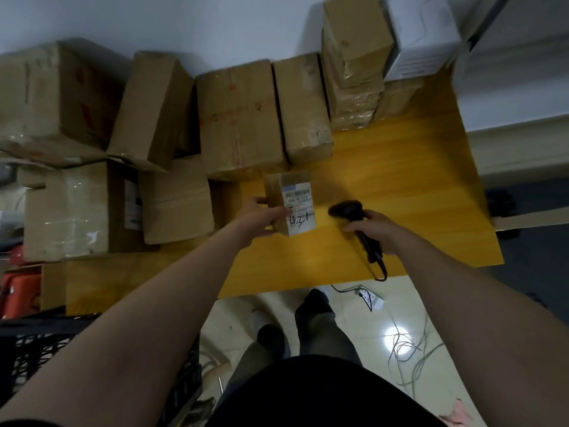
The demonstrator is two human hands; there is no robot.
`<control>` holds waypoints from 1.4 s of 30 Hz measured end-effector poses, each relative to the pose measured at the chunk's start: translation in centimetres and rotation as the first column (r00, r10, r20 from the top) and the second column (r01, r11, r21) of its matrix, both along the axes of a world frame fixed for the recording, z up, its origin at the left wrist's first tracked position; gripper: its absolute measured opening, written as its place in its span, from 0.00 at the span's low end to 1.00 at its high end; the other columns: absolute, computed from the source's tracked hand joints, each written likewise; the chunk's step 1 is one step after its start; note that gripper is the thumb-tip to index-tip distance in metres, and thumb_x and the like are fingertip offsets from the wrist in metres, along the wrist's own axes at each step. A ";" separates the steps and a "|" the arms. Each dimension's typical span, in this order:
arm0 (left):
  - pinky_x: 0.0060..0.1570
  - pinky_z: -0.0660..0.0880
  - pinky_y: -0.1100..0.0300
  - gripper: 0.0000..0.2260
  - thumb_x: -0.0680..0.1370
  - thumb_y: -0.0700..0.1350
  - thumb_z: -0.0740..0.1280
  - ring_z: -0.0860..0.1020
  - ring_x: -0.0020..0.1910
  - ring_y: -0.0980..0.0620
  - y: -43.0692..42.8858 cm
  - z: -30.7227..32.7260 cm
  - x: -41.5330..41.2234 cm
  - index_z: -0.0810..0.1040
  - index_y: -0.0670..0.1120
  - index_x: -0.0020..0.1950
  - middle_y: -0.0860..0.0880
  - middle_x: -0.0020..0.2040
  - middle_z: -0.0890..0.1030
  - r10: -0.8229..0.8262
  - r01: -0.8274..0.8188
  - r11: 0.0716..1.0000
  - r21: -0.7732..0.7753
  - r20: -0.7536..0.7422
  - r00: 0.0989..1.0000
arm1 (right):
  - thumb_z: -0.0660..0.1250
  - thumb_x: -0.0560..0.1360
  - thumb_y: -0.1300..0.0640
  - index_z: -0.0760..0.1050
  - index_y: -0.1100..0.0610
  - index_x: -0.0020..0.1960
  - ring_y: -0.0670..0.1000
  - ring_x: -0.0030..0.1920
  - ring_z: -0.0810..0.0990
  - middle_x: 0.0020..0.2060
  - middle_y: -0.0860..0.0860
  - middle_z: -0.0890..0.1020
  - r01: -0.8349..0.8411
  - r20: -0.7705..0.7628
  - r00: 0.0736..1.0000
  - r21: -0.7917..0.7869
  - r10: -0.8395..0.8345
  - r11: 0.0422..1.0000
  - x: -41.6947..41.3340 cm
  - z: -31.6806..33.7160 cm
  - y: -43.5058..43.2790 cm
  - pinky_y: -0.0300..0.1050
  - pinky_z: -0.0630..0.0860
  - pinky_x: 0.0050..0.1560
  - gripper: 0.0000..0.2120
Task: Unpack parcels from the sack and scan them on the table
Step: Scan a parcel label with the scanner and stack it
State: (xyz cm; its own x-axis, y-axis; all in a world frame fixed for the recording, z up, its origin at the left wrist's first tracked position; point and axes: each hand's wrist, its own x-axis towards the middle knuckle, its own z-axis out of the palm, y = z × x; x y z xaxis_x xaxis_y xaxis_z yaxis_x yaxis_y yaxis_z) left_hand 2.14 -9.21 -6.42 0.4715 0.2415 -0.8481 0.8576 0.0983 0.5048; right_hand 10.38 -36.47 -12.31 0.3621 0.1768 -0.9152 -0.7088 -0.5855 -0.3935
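Note:
My left hand (261,215) grips a small brown parcel (291,203) by its left side, just over the yellow table (400,186). The parcel's white label with a barcode and handwritten figures faces up. My right hand (374,231) is closed around the handle of a black barcode scanner (348,211). The scanner's head lies a short way right of the parcel and points toward the label. Its cable hangs off the table's front edge. No sack can be made out for certain.
Several brown cardboard boxes (243,118) line the table's back and left, with a taller stack (354,63) and a white box (421,35) at the back right. A black crate (46,359) stands at lower left. Loose cables and a power strip (372,298) lie on the floor.

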 end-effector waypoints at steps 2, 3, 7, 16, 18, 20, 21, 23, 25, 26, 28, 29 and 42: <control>0.63 0.79 0.41 0.34 0.73 0.45 0.79 0.81 0.62 0.43 0.3 0.5 -0.5 0.65 0.45 0.74 0.42 0.66 0.79 0.051 -0.051 0.998 0.020 0.030 0.998 | 0.76 0.75 0.57 0.75 0.53 0.63 0.55 0.37 0.80 0.43 0.56 0.81 -0.001 0.016 1.000 0.072 0.000 0.997 0.3 1.6 1.2 0.50 0.76 0.36 0.19; 0.62 0.79 0.41 0.34 0.73 0.44 0.79 0.81 0.61 0.43 0.7 0.9 -0.8 0.66 0.45 0.74 0.42 0.66 0.79 0.069 -0.070 0.997 0.030 0.047 0.997 | 0.75 0.76 0.57 0.76 0.53 0.64 0.56 0.35 0.81 0.41 0.57 0.82 0.009 0.019 1.000 0.106 -0.011 0.994 0.6 2.6 2.0 0.50 0.76 0.35 0.18; 0.63 0.79 0.41 0.34 0.74 0.44 0.79 0.80 0.62 0.42 2.7 3.5 -2.6 0.65 0.42 0.75 0.42 0.67 0.79 0.097 -0.105 0.993 0.056 0.124 0.987 | 0.75 0.77 0.57 0.79 0.59 0.61 0.58 0.35 0.83 0.36 0.56 0.83 -0.057 0.124 0.992 0.201 0.032 0.978 0.8 8.2 5.9 0.53 0.79 0.38 0.14; 0.56 0.83 0.44 0.29 0.73 0.47 0.79 0.84 0.57 0.44 9.4 8.6 -7.5 0.73 0.43 0.71 0.43 0.63 0.83 0.132 -0.164 0.981 0.104 0.261 0.956 | 0.72 0.79 0.53 0.78 0.55 0.58 0.55 0.29 0.80 0.28 0.51 0.77 -0.264 0.361 0.918 0.255 0.161 0.930 -4.2 20.6 13.7 0.48 0.78 0.32 0.10; 0.55 0.83 0.45 0.31 0.72 0.47 0.80 0.84 0.56 0.45 10.2 9.5 -8.3 0.73 0.44 0.71 0.45 0.62 0.83 0.136 -0.184 0.974 0.136 0.300 0.944 | 0.72 0.79 0.52 0.78 0.59 0.53 0.55 0.30 0.80 0.28 0.51 0.76 -0.286 0.373 0.909 0.241 0.184 0.927 -5.6 22.2 15.2 0.48 0.79 0.33 0.10; 0.54 0.84 0.46 0.32 0.71 0.48 0.81 0.84 0.55 0.46 11.0 10.1 -9.2 0.73 0.45 0.71 0.46 0.61 0.83 0.138 -0.198 0.968 0.153 0.333 0.933 | 0.71 0.79 0.52 0.77 0.60 0.46 0.55 0.31 0.80 0.28 0.52 0.76 -0.312 0.395 0.896 0.235 0.203 0.920 -6.9 23.2 16.4 0.49 0.79 0.34 0.11; 0.53 0.84 0.46 0.31 0.71 0.48 0.81 0.84 0.55 0.46 11.4 10.4 -9.6 0.74 0.45 0.70 0.46 0.60 0.83 0.141 -0.205 0.966 0.157 0.346 0.927 | 0.71 0.79 0.52 0.76 0.60 0.44 0.56 0.31 0.80 0.28 0.52 0.76 -0.319 0.409 0.889 0.236 0.204 0.918 -7.4 23.6 16.9 0.50 0.80 0.35 0.11; 0.54 0.84 0.46 0.26 0.71 0.47 0.81 0.84 0.54 0.48 12.2 10.7 -10.3 0.77 0.46 0.65 0.47 0.58 0.85 0.134 -0.207 0.964 0.164 0.373 0.918 | 0.71 0.79 0.53 0.76 0.60 0.42 0.56 0.31 0.80 0.28 0.52 0.76 -0.323 0.428 0.881 0.232 0.202 0.917 -8.5 24.0 17.6 0.49 0.80 0.35 0.12; 0.54 0.83 0.46 0.22 0.71 0.47 0.81 0.84 0.54 0.47 13.0 10.8 -10.7 0.79 0.47 0.62 0.47 0.57 0.86 0.132 -0.210 0.964 0.165 0.392 0.911 | 0.71 0.79 0.53 0.77 0.59 0.43 0.55 0.30 0.80 0.28 0.52 0.76 -0.334 0.439 0.874 0.230 0.209 0.914 -9.4 24.3 18.2 0.49 0.80 0.34 0.10; 0.54 0.83 0.45 0.23 0.71 0.47 0.81 0.84 0.55 0.47 13.4 10.8 -10.9 0.79 0.46 0.63 0.47 0.57 0.85 0.139 -0.217 0.962 0.164 0.391 0.910 | 0.71 0.79 0.53 0.77 0.59 0.45 0.55 0.30 0.80 0.27 0.51 0.76 -0.336 0.442 0.873 0.232 0.209 0.913 -9.7 24.4 18.4 0.49 0.80 0.34 0.09; 0.54 0.83 0.46 0.27 0.70 0.48 0.81 0.83 0.56 0.47 13.9 10.8 -11.2 0.77 0.45 0.66 0.47 0.59 0.84 0.149 -0.224 0.961 0.159 0.384 0.911 | 0.71 0.79 0.54 0.78 0.60 0.49 0.55 0.30 0.80 0.28 0.51 0.76 -0.330 0.440 0.875 0.233 0.204 0.915 -10.2 24.6 18.6 0.50 0.81 0.34 0.09; 0.54 0.83 0.46 0.29 0.70 0.49 0.82 0.83 0.57 0.47 14.0 10.8 -11.3 0.77 0.45 0.68 0.47 0.60 0.84 0.147 -0.220 0.963 0.154 0.384 0.912 | 0.71 0.79 0.54 0.79 0.61 0.52 0.55 0.30 0.80 0.28 0.51 0.76 -0.326 0.440 0.876 0.233 0.199 0.916 -10.4 24.6 18.7 0.50 0.81 0.35 0.09; 0.57 0.82 0.45 0.30 0.70 0.49 0.82 0.83 0.57 0.46 12.2 9.8 -8.8 0.76 0.44 0.68 0.46 0.60 0.84 0.121 -0.170 0.980 0.099 0.377 0.918 | 0.70 0.80 0.55 0.77 0.57 0.64 0.57 0.31 0.80 0.29 0.53 0.76 -0.251 0.400 0.908 0.284 0.123 0.925 -9.3 24.0 16.5 0.51 0.79 0.36 0.14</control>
State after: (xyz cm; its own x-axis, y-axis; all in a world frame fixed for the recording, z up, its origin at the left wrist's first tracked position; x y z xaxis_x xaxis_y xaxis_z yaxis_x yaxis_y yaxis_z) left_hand -6.62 2.96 3.39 0.6953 0.4256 -0.5792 0.5900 0.1222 0.7981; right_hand 1.06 -19.99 11.71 0.5912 0.5365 -0.6022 -0.3647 -0.4882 -0.7929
